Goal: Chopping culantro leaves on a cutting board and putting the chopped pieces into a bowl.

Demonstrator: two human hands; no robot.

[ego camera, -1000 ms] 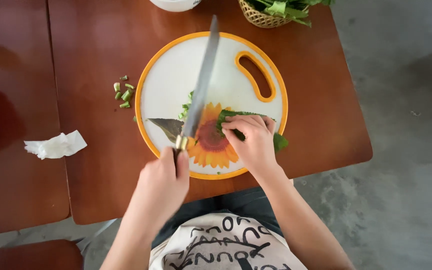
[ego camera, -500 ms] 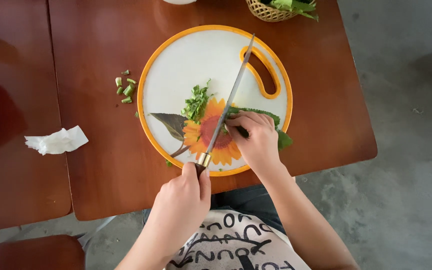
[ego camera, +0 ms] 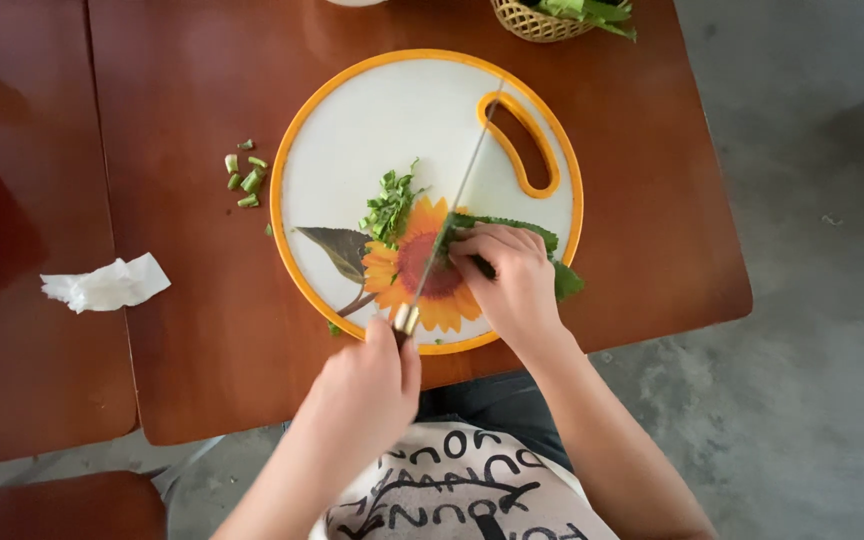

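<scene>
Nearest the camera, the left hand [ego camera: 362, 385] is wrapped in a closed fist around the handle of the long steel knife [ego camera: 449, 215]. Half a second ago the blade leaned more to the right; now it stands nearly edge-on and a little closer to the right hand. A second ago it was lifted and tilted the other way.

The right hand [ego camera: 512, 280] lies just beyond, fingers curled and pressed together on the bundle of green leaves [ego camera: 522, 232], pinning it flat. Its place has hardly changed.

The leaves lie on the round white cutting board with an orange rim and a sunflower print [ego camera: 372, 110], right of the flower. Left of the blade sits the small heap of chopped greens [ego camera: 389, 205], unchanged.

Farther left, on the brown wooden table [ego camera: 192, 300], lie a few cut green stem bits [ego camera: 244, 178] and a crumpled white tissue [ego camera: 105, 284]. At the far edge stands a woven basket of greens [ego camera: 552, 15].
</scene>
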